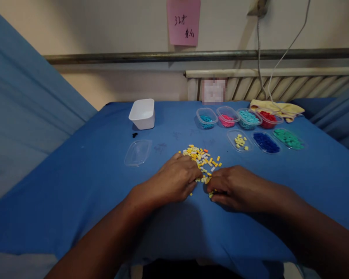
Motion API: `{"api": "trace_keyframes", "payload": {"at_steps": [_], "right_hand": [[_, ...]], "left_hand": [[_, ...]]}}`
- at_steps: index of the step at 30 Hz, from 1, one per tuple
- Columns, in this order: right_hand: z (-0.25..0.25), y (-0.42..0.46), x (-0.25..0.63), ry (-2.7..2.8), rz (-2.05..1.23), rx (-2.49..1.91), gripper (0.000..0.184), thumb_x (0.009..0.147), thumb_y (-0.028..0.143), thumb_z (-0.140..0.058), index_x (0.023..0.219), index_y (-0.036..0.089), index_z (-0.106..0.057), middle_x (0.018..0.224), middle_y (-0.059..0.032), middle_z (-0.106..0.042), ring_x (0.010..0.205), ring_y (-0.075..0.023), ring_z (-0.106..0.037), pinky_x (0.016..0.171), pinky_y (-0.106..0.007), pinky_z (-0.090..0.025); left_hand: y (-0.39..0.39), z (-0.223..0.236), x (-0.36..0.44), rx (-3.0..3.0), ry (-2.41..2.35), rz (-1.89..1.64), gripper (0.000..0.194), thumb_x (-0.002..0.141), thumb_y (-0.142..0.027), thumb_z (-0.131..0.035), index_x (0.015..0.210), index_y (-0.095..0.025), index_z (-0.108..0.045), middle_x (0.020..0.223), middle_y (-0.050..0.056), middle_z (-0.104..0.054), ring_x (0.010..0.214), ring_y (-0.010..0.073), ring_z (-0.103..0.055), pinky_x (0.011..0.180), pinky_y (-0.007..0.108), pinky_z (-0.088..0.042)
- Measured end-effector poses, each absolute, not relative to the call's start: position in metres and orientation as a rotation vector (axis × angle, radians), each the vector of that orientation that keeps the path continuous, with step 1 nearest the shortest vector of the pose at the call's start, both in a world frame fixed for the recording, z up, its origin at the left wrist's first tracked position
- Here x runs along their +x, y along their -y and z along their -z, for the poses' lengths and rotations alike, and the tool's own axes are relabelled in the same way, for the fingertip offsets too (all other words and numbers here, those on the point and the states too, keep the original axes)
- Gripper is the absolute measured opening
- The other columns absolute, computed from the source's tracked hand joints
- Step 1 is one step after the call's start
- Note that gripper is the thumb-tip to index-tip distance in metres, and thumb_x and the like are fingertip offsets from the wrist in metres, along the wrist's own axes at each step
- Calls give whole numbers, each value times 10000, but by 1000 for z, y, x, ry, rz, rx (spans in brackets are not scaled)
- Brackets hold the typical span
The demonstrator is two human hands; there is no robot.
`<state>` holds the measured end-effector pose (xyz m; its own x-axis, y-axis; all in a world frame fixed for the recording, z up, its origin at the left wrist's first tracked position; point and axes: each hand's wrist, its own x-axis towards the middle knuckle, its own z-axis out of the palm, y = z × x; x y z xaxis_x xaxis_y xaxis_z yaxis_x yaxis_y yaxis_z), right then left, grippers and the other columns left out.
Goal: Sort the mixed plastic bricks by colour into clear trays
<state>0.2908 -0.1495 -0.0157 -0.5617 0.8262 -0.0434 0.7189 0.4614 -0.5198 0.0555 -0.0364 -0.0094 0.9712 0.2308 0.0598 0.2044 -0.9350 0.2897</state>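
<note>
Head view gives me a loose heap of small yellow and white pieces (193, 151), with one orange piece (206, 150) among them, near the middle of the blue-covered worktop (104, 162). My left hand (178, 176) curls over the heap's left side; its fingertips are hidden, so I can't tell whether they grip anything. My right hand (232, 188) is bent at the heap's near right side, with a few yellow-green bits (211, 194) showing by its thumb; pinched or merely beneath, I can't tell.

Left of the heap I have a flat clear lid or tray (138, 153), then black scraps (134, 135) and a white tub (145, 121) by the far edge. Toward the far right corner, four clear tubs (227, 111) hold teal, pink, turquoise and red pieces; just nearer, three shallow containers (232, 137) carry pale yellow, dark blue and green ones. Behind the red, I see a yellow cloth (292, 110).
</note>
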Motion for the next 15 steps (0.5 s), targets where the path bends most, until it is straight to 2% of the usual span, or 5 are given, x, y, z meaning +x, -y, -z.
{"api": "trace_keyframes", "payload": {"at_steps": [5,9,15], "right_hand": [[17,155,283,2582,-508,-1280,182,1041,188,-585,882,198,-674,898,-29,-675,790,-172,-591,712,-320,-435],[21,159,277,2631,-332,-1190,302,1097,169,-469,849,203,-638,860,-26,-659,733,-171,-524,683,-340,-418],[25,157,276,2601,-280,-1233,271,1064,161,-515,839,209,-658,858,-36,-707,712,-185,-573,658,-360,-426]], "left_hand": [[39,8,59,2818,-321,-137,60,977,-267,-702,1000,-240,-751,1003,43,-744,1033,259,-639,943,413,-394],[42,12,64,2855,-317,-185,105,985,-267,-692,897,-221,-728,930,53,-740,968,261,-638,902,422,-392],[45,20,67,3053,-364,-178,198,1048,-308,-614,920,-195,-715,900,83,-732,878,258,-620,867,438,-412]]}}
